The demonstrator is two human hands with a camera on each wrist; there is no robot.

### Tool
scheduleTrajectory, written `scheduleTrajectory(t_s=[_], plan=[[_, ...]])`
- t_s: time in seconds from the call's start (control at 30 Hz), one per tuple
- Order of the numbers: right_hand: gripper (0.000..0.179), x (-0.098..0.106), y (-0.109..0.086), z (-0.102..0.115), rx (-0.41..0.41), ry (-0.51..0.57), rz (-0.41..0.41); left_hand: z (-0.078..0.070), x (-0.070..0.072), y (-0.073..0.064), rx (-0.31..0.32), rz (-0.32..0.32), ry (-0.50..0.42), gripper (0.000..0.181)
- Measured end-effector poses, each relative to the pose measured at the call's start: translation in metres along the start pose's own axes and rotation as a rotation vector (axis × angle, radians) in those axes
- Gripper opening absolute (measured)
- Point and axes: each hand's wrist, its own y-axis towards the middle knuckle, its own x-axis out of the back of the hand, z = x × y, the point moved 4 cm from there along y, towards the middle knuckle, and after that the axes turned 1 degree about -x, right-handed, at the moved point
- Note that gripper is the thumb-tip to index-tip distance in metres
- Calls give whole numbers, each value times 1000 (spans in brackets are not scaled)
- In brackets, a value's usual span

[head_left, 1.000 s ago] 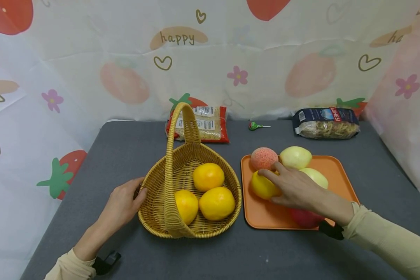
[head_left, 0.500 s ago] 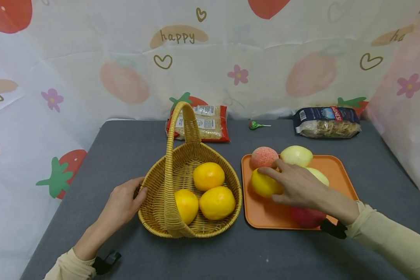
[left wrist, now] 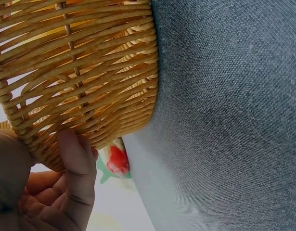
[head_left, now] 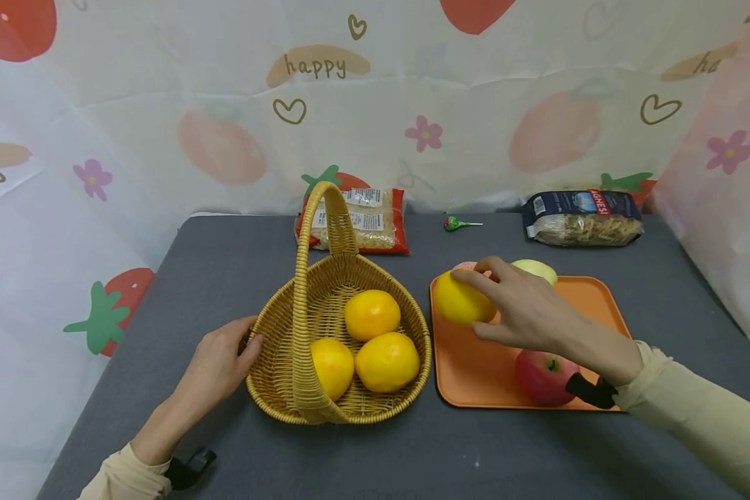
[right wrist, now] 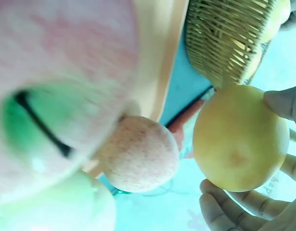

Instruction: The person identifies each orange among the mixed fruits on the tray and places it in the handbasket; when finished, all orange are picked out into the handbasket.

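Observation:
At the left rim of a wicker basket [head_left: 275,403], my left hand [head_left: 219,368] grips the weave; in the left wrist view its fingers [left wrist: 78,159] curl round the edge. Three yellow lemons [head_left: 389,363] lie in the basket. My right hand [head_left: 525,302] holds another yellow lemon [head_left: 459,298] between thumb and fingers, raised over the left part of an orange tray [head_left: 475,382]. Behind it a pink, speckled round fruit [right wrist: 140,154] is mostly hidden in the head view. A red apple [head_left: 545,377] sits near the tray's front, under my right wrist.
A pale green fruit [head_left: 535,269] shows behind my right hand. At the back of the grey table [head_left: 325,465] lie a red-edged bag of grain [head_left: 375,222], a lollipop [head_left: 453,223] and a dark pasta bag [head_left: 584,221]. The basket's tall handle [head_left: 303,298] arches over it.
My right hand has lifted the lemon off the tray, up and slightly left, uncovering more of the apple. The left hand and the basket have stayed in place.

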Motion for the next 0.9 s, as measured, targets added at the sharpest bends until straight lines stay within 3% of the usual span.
scheduleTrajectory(t_s=[0.57,0.9], plan=[[64,18,52,31,84,61,-89,0,0,1,-12,-17,-1,29],[61,8,82,57,140,91,-93,0,0,0,-27,-26,-3,30]])
